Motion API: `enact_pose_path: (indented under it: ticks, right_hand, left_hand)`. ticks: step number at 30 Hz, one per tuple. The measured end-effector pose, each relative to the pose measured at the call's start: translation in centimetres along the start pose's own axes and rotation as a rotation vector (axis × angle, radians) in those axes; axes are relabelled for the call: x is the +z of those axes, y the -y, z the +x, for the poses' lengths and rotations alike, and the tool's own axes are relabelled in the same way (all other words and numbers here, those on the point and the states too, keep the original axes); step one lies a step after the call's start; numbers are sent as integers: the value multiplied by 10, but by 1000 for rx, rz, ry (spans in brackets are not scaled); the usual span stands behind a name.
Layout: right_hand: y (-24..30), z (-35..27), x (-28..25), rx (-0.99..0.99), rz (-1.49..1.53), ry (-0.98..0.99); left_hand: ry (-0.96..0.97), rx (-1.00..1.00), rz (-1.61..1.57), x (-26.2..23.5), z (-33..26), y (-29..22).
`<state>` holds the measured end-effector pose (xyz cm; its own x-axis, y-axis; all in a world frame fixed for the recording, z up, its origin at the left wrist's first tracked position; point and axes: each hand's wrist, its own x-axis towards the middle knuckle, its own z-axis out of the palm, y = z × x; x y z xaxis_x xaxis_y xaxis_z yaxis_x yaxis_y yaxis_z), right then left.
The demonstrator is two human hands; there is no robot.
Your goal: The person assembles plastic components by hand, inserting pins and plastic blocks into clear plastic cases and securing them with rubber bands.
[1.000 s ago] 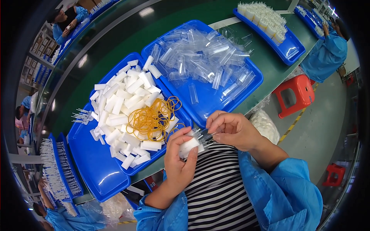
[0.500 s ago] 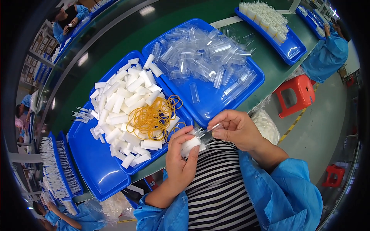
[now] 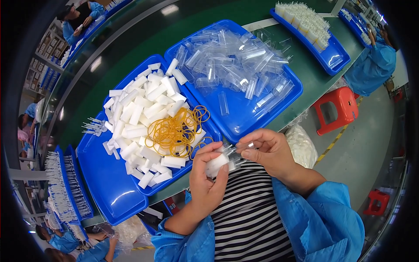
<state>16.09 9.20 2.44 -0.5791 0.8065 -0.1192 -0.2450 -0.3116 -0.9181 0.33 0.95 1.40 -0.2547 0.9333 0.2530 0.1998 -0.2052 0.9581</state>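
Note:
In front of my striped shirt, my left hand (image 3: pixel 206 183) is closed around a white block (image 3: pixel 217 164) with thin clear-and-white rods and clear plastic pieces along its far side. My right hand (image 3: pixel 274 158) pinches a small clear plastic piece (image 3: pixel 247 146) between thumb and fingers, close to the rods. The exact join between the two is too small to make out. Beyond my left hand, a blue tray (image 3: pixel 112 192) bears a heap of white blocks (image 3: pixel 146 107), with a tangle of yellow rubber bands (image 3: pixel 174 133) on top.
A second blue tray (image 3: pixel 235 124) holds many clear plastic pieces (image 3: pixel 235 59). Several thin rods (image 3: pixel 94 126) lie by the white heap. Filled trays stand at far right (image 3: pixel 334 61) and left (image 3: pixel 65 187). A red stool (image 3: pixel 347 107) is right; co-workers sit around.
My hands hold nearly the same pose, the right one lying slightly lower and farther right. The whole view has shifted a little. At lower left, a co-worker's arms have moved.

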Motion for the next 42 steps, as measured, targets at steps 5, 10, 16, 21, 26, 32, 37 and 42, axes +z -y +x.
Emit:
enact_pose_path:
  ticks: [5, 10, 16, 21, 26, 32, 37, 42]
  right_hand:
    - [-4, -2, 5, -61, -6, -4]
    - [-8, -6, 1, -299, -274, 31]
    - [1, -3, 1, -309, -442, 9]
    - [12, -7, -4, -72, -325, 29]
    - [16, -10, -6, -237, -641, 95]
    - [10, -9, -6, -236, -621, -51]
    - [5, -11, -3, -387, -738, -21]
    - [-5, -12, 8, -398, -731, 0]
  left_hand:
    - [-6, 16, -55, -4, 1, 1]
    - [-35, 6, -100, -2, 0, 4]
    - [5, 59, 63, -2, -1, 2]
    - [54, 209, 259, -1, -3, 2]
    - [76, 236, 280, -1, -5, -1]
    - [81, 247, 199, 1, -8, 6]
    - [64, 271, 175, 8, -12, 11]
    - [58, 322, 216, 10, -14, 16]
